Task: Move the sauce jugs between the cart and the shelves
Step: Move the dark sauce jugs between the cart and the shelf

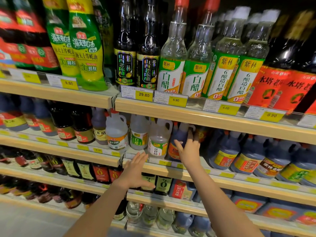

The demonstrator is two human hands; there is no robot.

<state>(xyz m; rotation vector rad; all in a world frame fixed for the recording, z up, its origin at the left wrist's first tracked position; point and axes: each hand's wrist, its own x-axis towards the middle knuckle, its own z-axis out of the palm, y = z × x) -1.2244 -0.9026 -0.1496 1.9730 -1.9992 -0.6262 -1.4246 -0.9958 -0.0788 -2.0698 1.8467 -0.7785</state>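
A dark sauce jug (177, 134) with an orange label stands on the second shelf (222, 175), between a clear vinegar jug (158, 139) and more dark jugs (227, 151). My right hand (189, 147) is wrapped around the dark jug's body, fingers up by its handle. My left hand (135, 170) hovers flat with fingers apart below the shelf edge, holding nothing. No cart is in view.
Tall vinegar and soy bottles (172, 53) fill the top shelf (213, 117), close above the jugs. Clear jugs (117, 132) stand to the left. Lower shelves hold dark bottles (82, 170) and square cans (183, 189). Price tags line every shelf edge.
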